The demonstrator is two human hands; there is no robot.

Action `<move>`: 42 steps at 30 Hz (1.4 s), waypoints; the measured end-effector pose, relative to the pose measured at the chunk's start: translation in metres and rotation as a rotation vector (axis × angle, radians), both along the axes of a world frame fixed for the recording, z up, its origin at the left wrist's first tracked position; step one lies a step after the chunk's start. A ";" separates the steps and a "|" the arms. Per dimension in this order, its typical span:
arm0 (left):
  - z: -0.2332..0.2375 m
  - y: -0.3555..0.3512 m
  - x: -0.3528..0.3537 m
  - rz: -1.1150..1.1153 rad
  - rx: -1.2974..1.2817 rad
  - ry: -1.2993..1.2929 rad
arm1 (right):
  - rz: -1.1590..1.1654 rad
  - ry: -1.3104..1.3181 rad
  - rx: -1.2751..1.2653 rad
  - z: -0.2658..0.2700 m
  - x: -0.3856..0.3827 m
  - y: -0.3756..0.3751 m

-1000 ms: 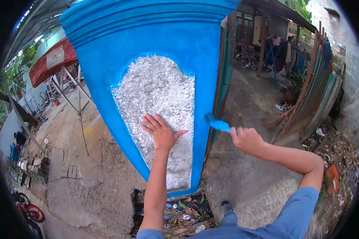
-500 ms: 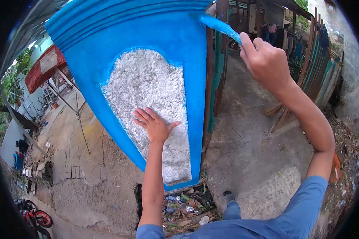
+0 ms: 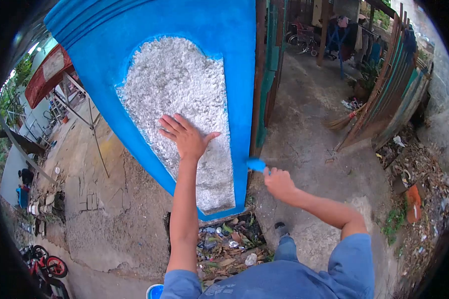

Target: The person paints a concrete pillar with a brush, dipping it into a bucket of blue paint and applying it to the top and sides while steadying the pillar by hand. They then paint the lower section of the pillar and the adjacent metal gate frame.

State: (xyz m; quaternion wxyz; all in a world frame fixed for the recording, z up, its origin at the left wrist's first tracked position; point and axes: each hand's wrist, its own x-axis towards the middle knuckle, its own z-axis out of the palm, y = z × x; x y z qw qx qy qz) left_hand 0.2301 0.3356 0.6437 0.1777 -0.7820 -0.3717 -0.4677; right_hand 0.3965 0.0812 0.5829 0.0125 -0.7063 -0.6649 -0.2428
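Note:
A blue-painted pillar (image 3: pixel 238 99) with a rough white textured panel (image 3: pixel 177 82) set into its face stands in front of me. My left hand (image 3: pixel 185 137) lies flat on the white panel, fingers spread, holding nothing. Low on the right, my right hand (image 3: pixel 279 182) is closed around the handle of a blue-smeared paintbrush (image 3: pixel 257 165). The brush tip is at the lower right edge of the pillar; whether it touches cannot be made out. At the bottom edge, a container with blue paint (image 3: pixel 155 291) shows in part beside my left sleeve.
Litter and dry leaves (image 3: pixel 229 249) lie at the pillar's foot. A metal gate (image 3: pixel 270 74) stands right behind it. Further right are a broom (image 3: pixel 345 118) and a leaning plank fence (image 3: pixel 389 94). A red bicycle (image 3: pixel 52 267) is at lower left.
My right hand has swept the paintbrush from the pillar's top right down to its lower right edge. My left hand stays flat on the panel. The view has tilted down slightly.

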 end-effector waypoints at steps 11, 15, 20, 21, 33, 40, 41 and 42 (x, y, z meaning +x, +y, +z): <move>-0.004 0.005 0.004 0.011 -0.004 0.001 | -0.549 1.149 0.118 -0.170 -0.031 -0.027; -0.003 0.006 0.003 0.025 0.040 0.020 | -0.614 2.176 0.075 -0.181 -0.048 -0.009; -0.004 0.007 0.003 0.021 0.052 0.028 | -0.639 2.575 0.165 -0.163 -0.041 0.035; -0.004 0.007 0.003 0.016 0.043 0.026 | -0.608 2.593 0.194 -0.154 -0.039 0.043; -0.005 0.009 0.003 0.017 0.041 0.038 | -0.172 2.462 0.340 0.064 -0.046 0.029; -0.004 0.008 0.002 0.008 0.047 0.033 | 0.067 2.114 0.521 0.054 -0.051 0.060; -0.004 0.008 0.002 0.013 0.037 0.037 | -0.036 2.083 0.499 0.031 -0.049 0.070; -0.003 0.008 0.003 0.017 0.029 0.040 | -0.062 2.048 0.498 0.004 -0.050 0.078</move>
